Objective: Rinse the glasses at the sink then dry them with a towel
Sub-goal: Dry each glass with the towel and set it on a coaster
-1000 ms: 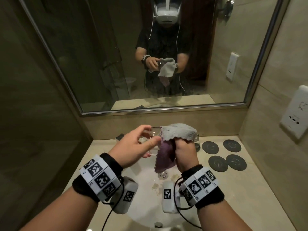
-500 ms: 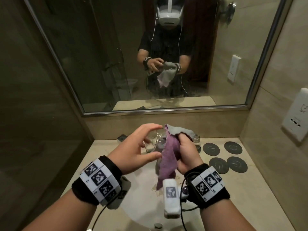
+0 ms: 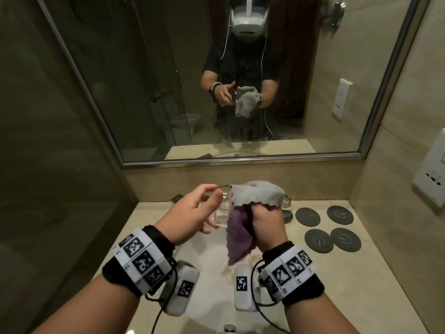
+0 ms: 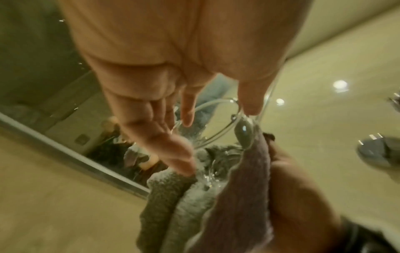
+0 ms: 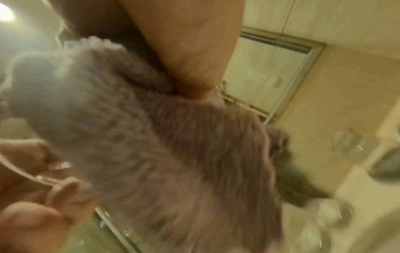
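My left hand (image 3: 209, 201) holds a clear glass (image 3: 222, 205) over the sink, thumb on one side and fingers on the other. My right hand (image 3: 265, 219) grips a towel (image 3: 256, 194), grey on one face and purple on the other, bunched against the glass's right side and mouth. In the left wrist view the glass rim (image 4: 218, 119) shows between the fingertips, with towel (image 4: 173, 196) pushed into it. In the blurred right wrist view the towel (image 5: 151, 137) fills the frame, with the glass rim (image 5: 23, 172) at the left. A second glass (image 3: 287, 208) stands on the counter behind my right hand.
The white sink basin (image 3: 212, 283) lies under both hands, set in a beige counter (image 3: 349, 285). Several dark round coasters (image 3: 318, 240) lie at the right. A mirror (image 3: 168, 92) covers the back wall. A wall socket (image 3: 431, 174) sits at the right. More glasses (image 5: 346, 142) stand on the counter.
My right hand has twisted the towel against the glass: purple side up half a second ago, grey side on top now. My left hand kept hold of the glass.
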Demonstrator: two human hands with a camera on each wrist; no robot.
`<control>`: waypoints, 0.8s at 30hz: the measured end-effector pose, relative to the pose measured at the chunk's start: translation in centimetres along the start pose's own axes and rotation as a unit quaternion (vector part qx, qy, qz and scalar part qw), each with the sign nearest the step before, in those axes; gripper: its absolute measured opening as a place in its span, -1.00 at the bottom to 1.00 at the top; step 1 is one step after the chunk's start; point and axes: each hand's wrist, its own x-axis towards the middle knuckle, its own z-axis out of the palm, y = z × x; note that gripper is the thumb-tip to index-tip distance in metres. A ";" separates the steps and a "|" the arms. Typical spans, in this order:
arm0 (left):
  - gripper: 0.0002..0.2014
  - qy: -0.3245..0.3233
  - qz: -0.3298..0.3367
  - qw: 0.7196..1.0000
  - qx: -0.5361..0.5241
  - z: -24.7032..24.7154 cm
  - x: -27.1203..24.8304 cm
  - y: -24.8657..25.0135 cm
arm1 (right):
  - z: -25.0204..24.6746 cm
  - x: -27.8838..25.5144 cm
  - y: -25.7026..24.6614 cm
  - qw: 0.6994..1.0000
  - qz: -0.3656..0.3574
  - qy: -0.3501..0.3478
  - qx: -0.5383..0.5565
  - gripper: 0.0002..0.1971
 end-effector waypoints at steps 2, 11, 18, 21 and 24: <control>-0.32 0.010 0.025 0.998 0.050 0.1 -0.3 0.0 | 0.0 0.2 0.3 1.000 -0.006 0.003 -0.003 -0.79; -0.23 0.004 0.019 1.000 0.000 0.2 -0.5 0.2 | -0.2 0.4 0.7 0.998 -0.009 0.026 -0.056 -0.74; -0.32 0.040 0.120 0.983 0.132 0.9 -1.2 -0.7 | -0.3 1.1 0.7 0.988 0.101 -0.069 0.090 -0.72; -0.33 0.039 0.158 0.971 0.176 0.7 -1.3 -1.0 | -0.4 1.0 0.9 0.963 0.183 -0.107 0.167 -0.37; -0.34 0.076 0.085 0.993 0.042 0.2 -1.4 -1.5 | -1.0 1.0 0.9 0.967 0.157 -0.076 0.185 -0.45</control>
